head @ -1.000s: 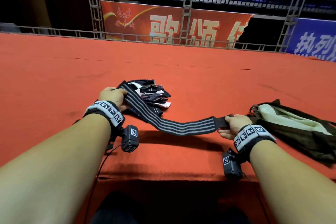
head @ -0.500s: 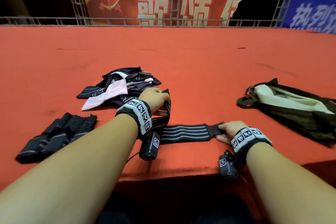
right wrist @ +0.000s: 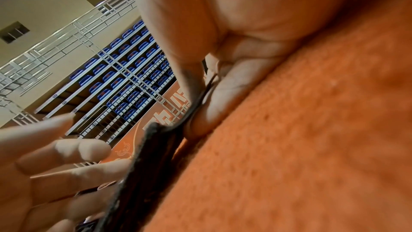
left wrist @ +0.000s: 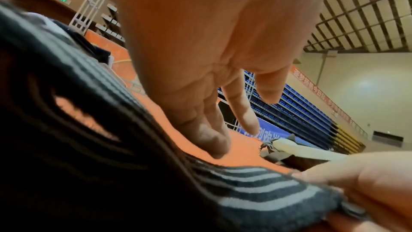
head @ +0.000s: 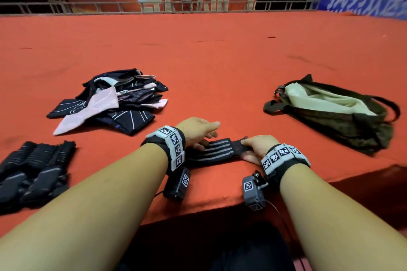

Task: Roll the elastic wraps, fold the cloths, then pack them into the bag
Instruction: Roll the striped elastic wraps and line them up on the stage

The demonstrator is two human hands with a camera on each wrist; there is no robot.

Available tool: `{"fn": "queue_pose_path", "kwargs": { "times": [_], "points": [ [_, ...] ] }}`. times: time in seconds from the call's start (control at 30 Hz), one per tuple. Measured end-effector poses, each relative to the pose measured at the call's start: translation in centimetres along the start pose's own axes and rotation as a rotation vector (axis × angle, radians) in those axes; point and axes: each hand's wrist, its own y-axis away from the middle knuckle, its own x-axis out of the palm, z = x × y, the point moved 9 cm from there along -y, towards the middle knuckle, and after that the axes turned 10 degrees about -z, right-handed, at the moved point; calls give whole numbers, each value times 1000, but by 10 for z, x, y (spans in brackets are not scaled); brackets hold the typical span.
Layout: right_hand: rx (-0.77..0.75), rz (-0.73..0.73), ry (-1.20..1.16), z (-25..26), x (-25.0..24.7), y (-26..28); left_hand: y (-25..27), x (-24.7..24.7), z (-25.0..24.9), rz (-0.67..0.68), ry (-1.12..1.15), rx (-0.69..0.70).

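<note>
A black elastic wrap with grey stripes (head: 214, 152) (left wrist: 256, 186) lies folded over on the red table near the front edge. My right hand (head: 251, 146) (right wrist: 200, 94) pinches its dark end between thumb and fingers. My left hand (head: 203, 134) (left wrist: 223, 130) hovers over the wrap's left part with fingers straight and spread, fingertips close to the fabric. A heap of dark and pink cloths (head: 114, 103) sits behind to the left. The olive bag (head: 343, 123) with a pale lining lies open at the right.
Several black rolled wraps (head: 33, 167) lie at the left front. The red table (head: 220, 61) stretches far back to a metal railing (head: 198, 6) and banners. Its front edge runs just below my wrists.
My left hand has let go of the wrap's far end, come toward the right hand and opened. The wrap now lies doubled and short. The view tilted down.
</note>
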Motion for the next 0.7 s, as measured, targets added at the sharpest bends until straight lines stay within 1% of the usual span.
{"fn": "queue_pose_path", "kwargs": {
  "times": [0.07,0.13,0.17,0.2,0.23,0.3,0.33,0.47,0.6,0.7],
  "points": [
    [-104,20,62,3,3,2,-2,-9,-7,-71,-231,127],
    [-91,27,31,3,5,3,0,-5,-11,-48,-446,198],
    [-91,43,37,3,6,5,1,0,-9,-18,-546,209],
    [-124,37,92,5,5,4,1,6,-6,9,-644,209],
    [-125,50,86,6,3,5,2,10,-3,29,-730,205],
    [-123,44,90,6,0,8,2,13,2,44,-842,198],
    [-166,49,104,6,0,3,1,13,3,45,-867,197],
    [-125,27,-32,2,5,0,-1,4,9,42,-885,170],
    [-128,29,-37,2,6,-1,-2,-4,14,31,-873,135],
    [-127,11,-8,0,5,-3,-1,-7,16,54,-882,92]
  ]
}}
